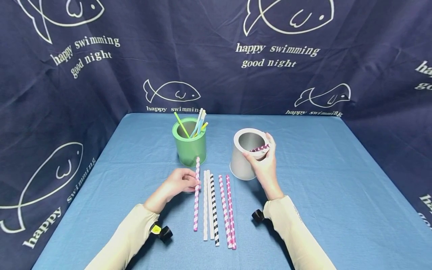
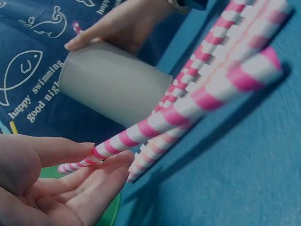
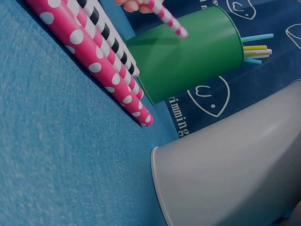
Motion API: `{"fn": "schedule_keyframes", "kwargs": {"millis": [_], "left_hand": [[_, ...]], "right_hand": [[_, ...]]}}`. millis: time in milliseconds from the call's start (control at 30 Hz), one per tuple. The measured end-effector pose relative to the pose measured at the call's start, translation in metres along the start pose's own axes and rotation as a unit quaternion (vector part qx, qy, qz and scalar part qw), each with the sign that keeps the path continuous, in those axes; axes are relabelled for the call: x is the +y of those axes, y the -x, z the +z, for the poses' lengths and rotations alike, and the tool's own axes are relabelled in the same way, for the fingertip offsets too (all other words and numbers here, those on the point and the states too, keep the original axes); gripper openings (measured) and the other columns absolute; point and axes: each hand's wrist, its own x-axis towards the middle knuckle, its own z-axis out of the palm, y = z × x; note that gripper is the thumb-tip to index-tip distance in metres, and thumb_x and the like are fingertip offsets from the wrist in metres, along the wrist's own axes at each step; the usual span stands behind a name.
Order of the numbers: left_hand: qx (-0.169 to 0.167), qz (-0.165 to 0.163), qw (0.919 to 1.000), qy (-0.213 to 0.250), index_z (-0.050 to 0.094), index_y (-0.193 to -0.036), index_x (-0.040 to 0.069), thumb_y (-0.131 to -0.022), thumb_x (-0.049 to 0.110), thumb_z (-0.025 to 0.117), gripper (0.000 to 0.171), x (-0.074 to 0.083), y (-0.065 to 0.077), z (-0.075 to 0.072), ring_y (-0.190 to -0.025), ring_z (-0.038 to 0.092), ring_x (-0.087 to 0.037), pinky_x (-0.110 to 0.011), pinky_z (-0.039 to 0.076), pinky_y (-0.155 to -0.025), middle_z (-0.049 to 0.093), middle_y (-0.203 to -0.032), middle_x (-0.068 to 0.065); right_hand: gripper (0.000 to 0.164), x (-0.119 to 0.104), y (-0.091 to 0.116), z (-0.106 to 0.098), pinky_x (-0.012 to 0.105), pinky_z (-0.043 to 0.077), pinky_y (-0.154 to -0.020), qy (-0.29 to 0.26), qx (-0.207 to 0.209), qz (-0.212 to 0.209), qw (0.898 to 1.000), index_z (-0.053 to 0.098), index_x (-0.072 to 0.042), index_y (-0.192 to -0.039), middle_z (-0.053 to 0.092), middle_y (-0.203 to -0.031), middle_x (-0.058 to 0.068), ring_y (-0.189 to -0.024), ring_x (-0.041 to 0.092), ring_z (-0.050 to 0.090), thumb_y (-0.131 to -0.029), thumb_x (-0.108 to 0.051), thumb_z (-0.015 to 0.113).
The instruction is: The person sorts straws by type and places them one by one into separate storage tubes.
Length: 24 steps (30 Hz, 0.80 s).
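My left hand (image 1: 182, 180) pinches a pink-and-white striped paper straw (image 2: 160, 121) between thumb and fingers. This straw is tilted, and its far end overlaps the lower front of a green bucket (image 1: 191, 152) in the head view. A grey-white bucket (image 1: 241, 165) stands to the right, and my right hand (image 1: 264, 161) grips it by the rim, thumb at the front and fingers round the far right side. Inside that bucket leans a dark pink dotted straw (image 1: 260, 148), its upper end by the right hand. The bucket's inner bottom is hidden.
Between the hands, several paper straws lie lengthwise on the blue cloth, among them a black-and-white striped straw (image 1: 214, 210) and a pink dotted straw (image 3: 89, 61). Thin green, blue, white and yellow sticks (image 1: 201, 123) stand in the green bucket. A dark printed curtain (image 1: 216, 75) hangs behind.
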Motion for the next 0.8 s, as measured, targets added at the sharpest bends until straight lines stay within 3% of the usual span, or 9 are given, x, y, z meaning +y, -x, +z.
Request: {"fn": "schedule_keyframes", "kwargs": {"millis": [167, 500, 700, 800], "left_hand": [[-0.007, 0.03, 0.9994, 0.014, 0.046, -0.11, -0.014, -0.094, -0.006, 0.051, 0.019, 0.008, 0.003, -0.002, -0.091, 0.073, -0.023, -0.039, 0.058, -0.086, 0.065, -0.108, -0.036], [0.011, 0.097, 0.9952, -0.002, 0.048, -0.112, -0.016, -0.095, -0.003, 0.052, 0.021, 0.039, 0.007, 0.005, -0.094, 0.072, -0.026, -0.039, 0.058, -0.086, 0.066, -0.109, -0.034], [0.046, 0.164, 0.985, -0.026, 0.054, -0.116, -0.018, -0.094, -0.003, 0.055, 0.026, 0.071, 0.009, 0.014, -0.097, 0.07, -0.034, -0.032, 0.058, -0.085, 0.066, -0.108, -0.034], [0.073, 0.209, 0.9738, -0.054, 0.059, -0.114, -0.013, -0.094, -0.001, 0.057, 0.024, 0.084, 0.012, 0.019, -0.098, 0.07, -0.035, -0.03, 0.058, -0.085, 0.068, -0.107, -0.03]], "right_hand": [[0.092, 0.0, 0.0, 0.0, 0.031, 0.029, -0.112, 0.005, 0.004, 0.002, 1.0, 0.027, -0.015, -0.15, 0.039, -0.152, 0.002, -0.131, 0.016, 0.043, -0.075, -0.017, 0.08], [0.093, 0.001, -0.001, 0.0, 0.032, 0.03, -0.112, 0.013, 0.009, -0.002, 1.0, 0.028, -0.015, -0.15, 0.04, -0.152, 0.005, -0.132, 0.02, 0.043, -0.073, -0.015, 0.081], [0.093, 0.001, -0.001, 0.001, 0.032, 0.03, -0.112, 0.011, 0.007, 0.0, 1.0, 0.028, -0.015, -0.15, 0.04, -0.152, 0.005, -0.132, 0.019, 0.042, -0.074, -0.016, 0.08], [0.093, 0.001, 0.0, 0.001, 0.033, 0.03, -0.112, 0.011, 0.007, 0.002, 1.0, 0.028, -0.016, -0.15, 0.039, -0.152, 0.005, -0.132, 0.019, 0.042, -0.074, -0.015, 0.08]]}}
